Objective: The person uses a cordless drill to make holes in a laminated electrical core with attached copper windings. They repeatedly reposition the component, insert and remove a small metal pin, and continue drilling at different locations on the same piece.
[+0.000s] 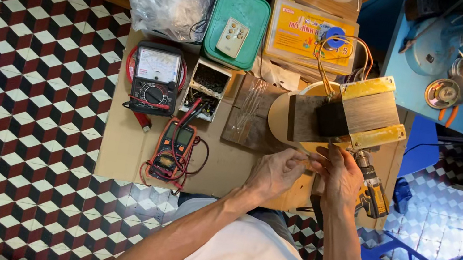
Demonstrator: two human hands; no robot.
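Here both hands meet at the near edge of the transformer (347, 115) on the tabletop (129, 144) — left hand (276, 172) and right hand (341, 178) pinched on its yellow tape strip (311, 148), cordless drill (371, 194) just beside.
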